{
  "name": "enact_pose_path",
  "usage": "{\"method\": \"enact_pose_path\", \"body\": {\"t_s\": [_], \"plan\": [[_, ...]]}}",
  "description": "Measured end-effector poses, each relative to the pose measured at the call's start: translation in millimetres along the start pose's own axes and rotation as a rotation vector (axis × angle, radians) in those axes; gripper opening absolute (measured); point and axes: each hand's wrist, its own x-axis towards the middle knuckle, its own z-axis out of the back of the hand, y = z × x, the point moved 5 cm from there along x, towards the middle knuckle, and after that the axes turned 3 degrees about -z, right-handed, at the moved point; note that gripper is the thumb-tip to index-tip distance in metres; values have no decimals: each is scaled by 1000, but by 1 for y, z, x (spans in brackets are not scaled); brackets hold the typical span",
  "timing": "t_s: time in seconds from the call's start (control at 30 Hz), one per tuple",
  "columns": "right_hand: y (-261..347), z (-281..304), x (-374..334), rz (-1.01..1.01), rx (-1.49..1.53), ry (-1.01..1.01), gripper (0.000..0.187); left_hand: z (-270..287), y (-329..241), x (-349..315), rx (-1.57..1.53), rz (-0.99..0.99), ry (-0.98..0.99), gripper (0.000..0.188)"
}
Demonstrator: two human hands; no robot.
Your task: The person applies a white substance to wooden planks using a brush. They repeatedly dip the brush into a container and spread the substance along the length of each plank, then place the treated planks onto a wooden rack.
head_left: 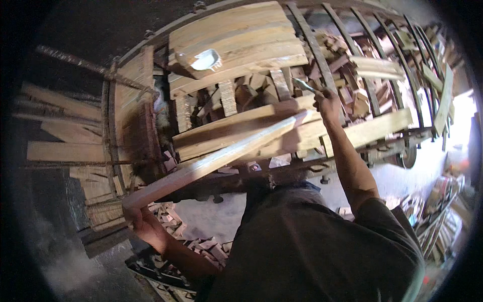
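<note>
Head view: one long plank (216,158) slants across the frame before you, its lower end gripped in your left hand (146,226), fingers curled around the wood. Your right hand (329,103), one of two at work, pinches a single thin tool (303,84) whose pale tip points up and left; its exact kind is too small to tell. Whether the plank's upper end touches your right forearm, you cannot be sure from here.

One white tub (205,59) sits on one wide panel (236,30) of joined boards, near its left corner. Three short wooden crosspieces (228,98) show between that panel and the pale boards (276,113) nearer you. To the right, at least five dark metal bars (344,32) span the rack over a heap of offcuts (359,100), too many to count, with one small stack of strips (377,68) across them.

The panel's near edge stands well apart from your plank, leaving a gap there over more offcuts. The plank's lower end juts past the rack's near edge (297,165), just beside the metal frame (108,131) at left. Between rack and shirt (322,241), pale floor (342,189) shows.
</note>
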Motion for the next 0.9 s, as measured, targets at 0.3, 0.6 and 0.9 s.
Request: {"method": "enact_pose_path", "body": {"t_s": [0.3, 0.6, 0.9], "plan": [[118, -260, 56, 871, -623, 351, 16, 30, 19, -4, 820, -454, 8, 30], [73, -432, 111, 1095, -1237, 629, 22, 12, 82, 27, -177, 139, -111, 46], [79, -410, 167, 312, -476, 746, 21, 69, 116, 40, 515, 165, -302, 44]]}}
